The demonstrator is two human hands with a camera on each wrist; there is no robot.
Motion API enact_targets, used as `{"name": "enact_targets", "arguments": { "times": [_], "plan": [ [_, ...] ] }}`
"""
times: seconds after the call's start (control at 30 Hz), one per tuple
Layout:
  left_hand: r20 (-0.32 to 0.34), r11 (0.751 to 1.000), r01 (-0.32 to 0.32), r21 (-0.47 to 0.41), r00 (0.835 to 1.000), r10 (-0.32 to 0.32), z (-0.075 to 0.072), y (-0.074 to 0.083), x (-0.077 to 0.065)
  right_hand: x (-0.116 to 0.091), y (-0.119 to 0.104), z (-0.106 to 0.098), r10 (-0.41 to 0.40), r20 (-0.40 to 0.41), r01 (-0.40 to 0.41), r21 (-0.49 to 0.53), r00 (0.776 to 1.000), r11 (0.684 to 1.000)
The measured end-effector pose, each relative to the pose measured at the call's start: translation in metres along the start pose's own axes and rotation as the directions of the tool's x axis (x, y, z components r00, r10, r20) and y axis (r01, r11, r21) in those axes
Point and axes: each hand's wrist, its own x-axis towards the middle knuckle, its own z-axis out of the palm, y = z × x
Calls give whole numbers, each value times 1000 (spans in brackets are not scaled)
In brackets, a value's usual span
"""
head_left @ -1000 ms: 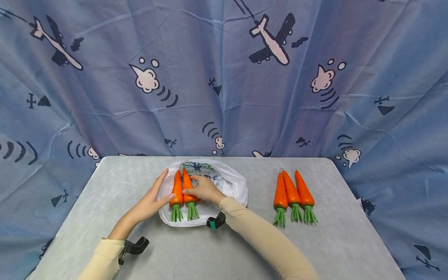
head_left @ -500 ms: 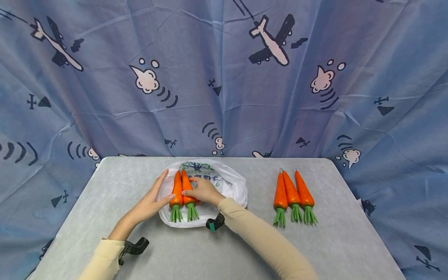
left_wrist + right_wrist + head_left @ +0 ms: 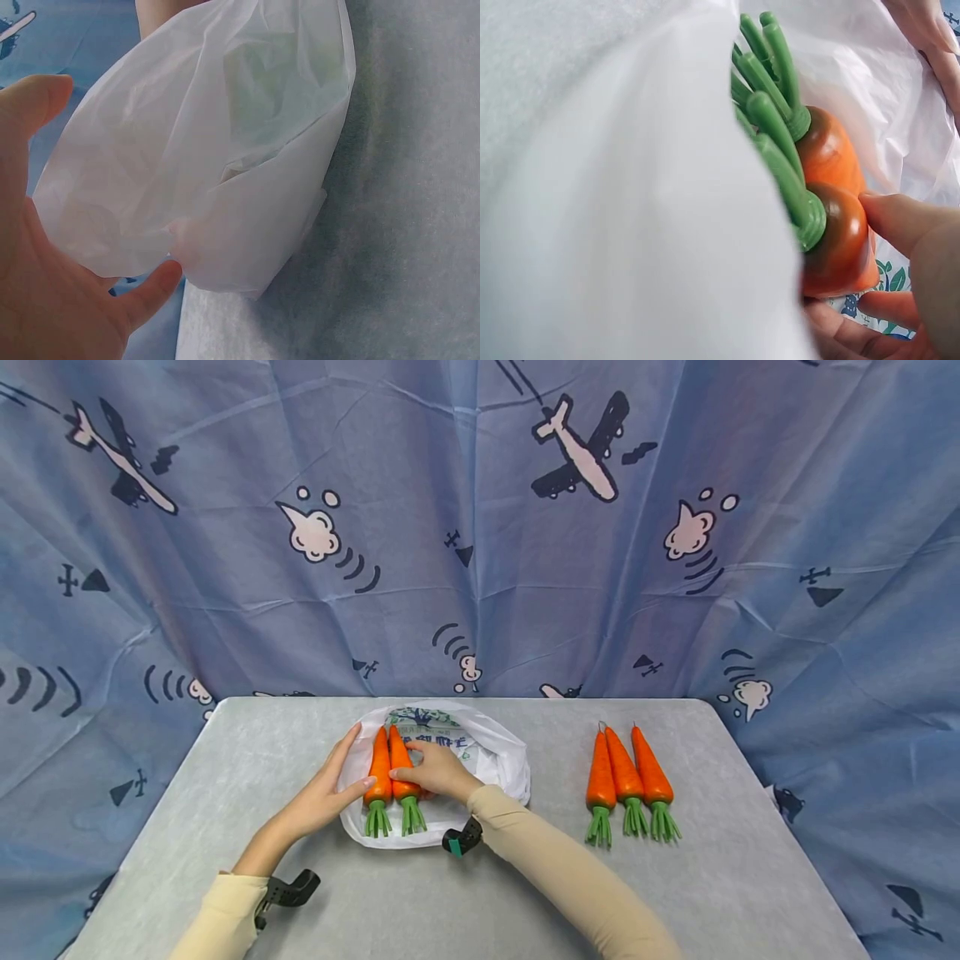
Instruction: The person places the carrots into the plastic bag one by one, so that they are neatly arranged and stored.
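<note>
A white plastic bag (image 3: 504, 753) with green and blue print lies with its mouth spread towards me. Two orange carrots with green stems are side by side in the mouth, a left carrot (image 3: 380, 758) and a right carrot (image 3: 399, 752). My right hand (image 3: 442, 768) holds the right carrot, thumb on top and fingers curled under its side, as the right wrist view shows. My left hand (image 3: 324, 791) rests against the bag's left side, fingers extended and thumb tip by the left carrot. In the left wrist view, bag film (image 3: 157, 157) hides part of that hand.
Three more carrots (image 3: 628, 777) lie together on the right part of the grey-white table (image 3: 720, 877). A blue curtain (image 3: 480, 527) printed with planes hangs behind the table's far edge. A black wrist camera (image 3: 292, 888) is strapped on the left wrist.
The right carrot has shifted slightly left and towards me in my right hand, closer to the left carrot. My left hand has stayed in place.
</note>
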Motion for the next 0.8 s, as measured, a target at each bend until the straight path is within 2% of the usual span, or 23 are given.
{"name": "enact_targets", "arguments": {
  "times": [0.6,0.8],
  "plan": [
    [-1,1000,-5,11,1000,5,0,1,0,-2,3,-8,13,9,-14,49,1000,999],
    [0,1000,-4,15,1000,4,-1,-1,0,-6,2,-16,-24,-1,24,-14,1000,1000]
  ]
}}
